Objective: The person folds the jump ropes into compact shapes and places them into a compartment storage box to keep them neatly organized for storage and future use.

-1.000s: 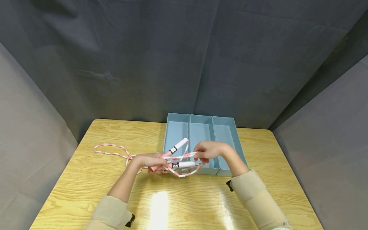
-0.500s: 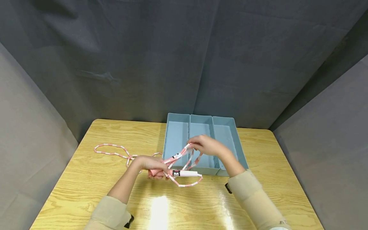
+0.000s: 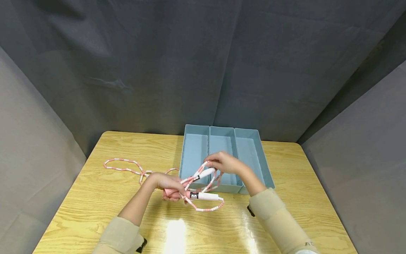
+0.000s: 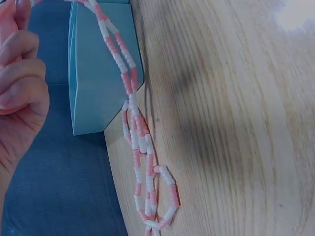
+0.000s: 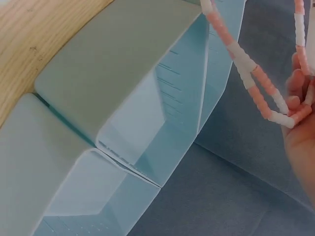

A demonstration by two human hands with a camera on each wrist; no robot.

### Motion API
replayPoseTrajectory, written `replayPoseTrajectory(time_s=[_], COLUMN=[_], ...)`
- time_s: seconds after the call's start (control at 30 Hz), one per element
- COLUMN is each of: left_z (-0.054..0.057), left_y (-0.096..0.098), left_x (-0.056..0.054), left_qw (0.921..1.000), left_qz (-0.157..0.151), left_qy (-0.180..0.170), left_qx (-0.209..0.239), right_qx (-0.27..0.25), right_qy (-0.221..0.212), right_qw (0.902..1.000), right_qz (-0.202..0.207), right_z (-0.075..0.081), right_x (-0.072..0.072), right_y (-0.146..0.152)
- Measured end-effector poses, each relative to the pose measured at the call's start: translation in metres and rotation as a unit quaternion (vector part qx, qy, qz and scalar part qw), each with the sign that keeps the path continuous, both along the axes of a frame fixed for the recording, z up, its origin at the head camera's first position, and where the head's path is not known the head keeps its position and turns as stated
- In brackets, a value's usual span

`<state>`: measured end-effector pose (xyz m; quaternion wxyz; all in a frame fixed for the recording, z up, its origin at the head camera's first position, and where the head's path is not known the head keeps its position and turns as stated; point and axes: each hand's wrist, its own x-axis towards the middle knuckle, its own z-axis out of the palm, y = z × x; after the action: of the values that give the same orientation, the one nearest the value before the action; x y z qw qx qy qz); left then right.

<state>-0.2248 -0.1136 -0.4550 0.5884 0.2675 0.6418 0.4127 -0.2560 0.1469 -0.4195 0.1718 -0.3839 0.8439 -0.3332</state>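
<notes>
A yellow wood-grain surface (image 3: 79, 215) with rounded far corners is being lit from above, bright glare (image 3: 175, 236) being thrown back along its near side. Three grey-blue bins (image 3: 223, 141) are being borne side by side toward the far edge; to their left, a looped, self-crossing length of pink-and-white beaded rope (image 3: 118, 169) is being supported.

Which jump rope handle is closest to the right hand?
The upper handle in the head view: it reaches up close to the right hand. The other handle pokes out lower, farther from that hand.
</notes>
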Motion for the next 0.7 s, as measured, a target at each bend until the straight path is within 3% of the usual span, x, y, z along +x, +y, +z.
replayPoseTrajectory(time_s=[0.3, 0.47, 0.7], left_z=[-0.003, -0.005, -0.007], left_y=[0.0, 0.001, 0.003], left_x=[0.001, 0.002, 0.003], left_qw=[0.9989, 0.9966, 0.9949], left_qz=[0.02, 0.011, 0.011], left_qy=[-0.024, -0.037, -0.044], left_qx=[0.034, 0.072, 0.09], right_qx=[-0.013, -0.038, -0.059], right_qy=[-0.053, -0.08, -0.161], right_qw=[0.9984, 0.996, 0.9851], right_qz=[-0.01, 0.003, -0.013], right_z=[-0.002, -0.005, -0.015], right_x=[0.002, 0.001, 0.0], right_y=[0.003, 0.004, 0.008])
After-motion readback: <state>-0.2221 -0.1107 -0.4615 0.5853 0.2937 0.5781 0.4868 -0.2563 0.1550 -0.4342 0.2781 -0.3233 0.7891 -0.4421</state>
